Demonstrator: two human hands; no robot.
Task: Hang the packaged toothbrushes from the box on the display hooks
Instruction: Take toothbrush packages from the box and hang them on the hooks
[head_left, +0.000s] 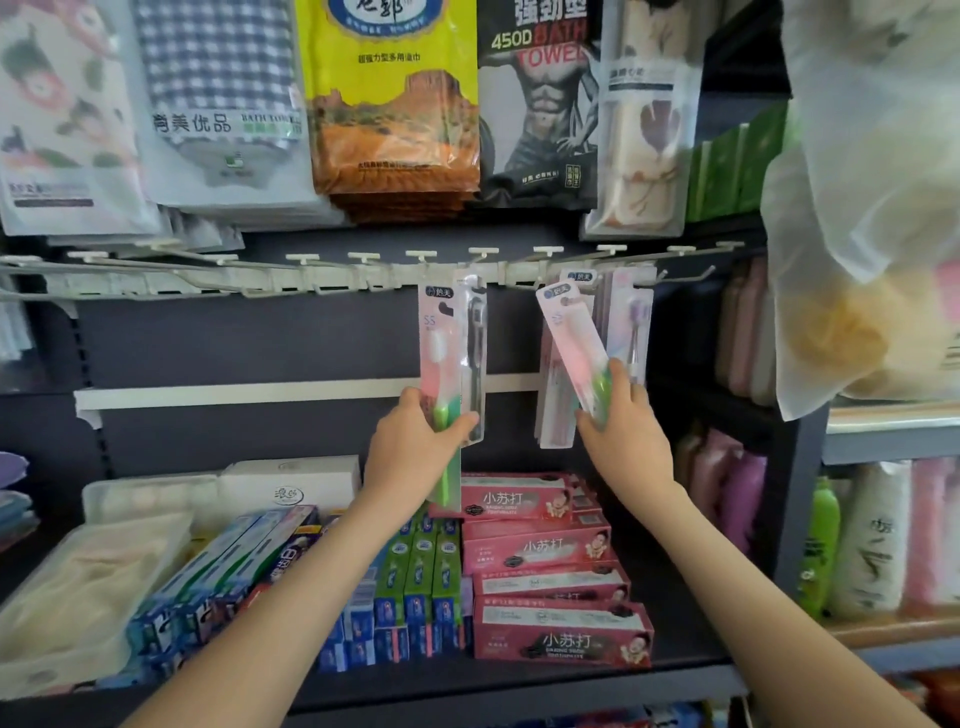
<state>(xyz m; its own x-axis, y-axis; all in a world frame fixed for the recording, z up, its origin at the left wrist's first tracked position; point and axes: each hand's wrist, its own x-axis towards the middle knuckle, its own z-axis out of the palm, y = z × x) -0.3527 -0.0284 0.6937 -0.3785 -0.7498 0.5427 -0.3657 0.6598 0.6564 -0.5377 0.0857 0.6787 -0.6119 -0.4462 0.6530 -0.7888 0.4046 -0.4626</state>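
Glossy pack (439, 353) in left hand (415, 452), tilted pack (569, 332) in right hand (628, 431)

The light is bright and soft, with faint shadows. The plastic bag (872, 182) on the right looks washed out and fuzzy, and the shiny towel packs (395, 104) catch glare. Straight lines bend near the edges.
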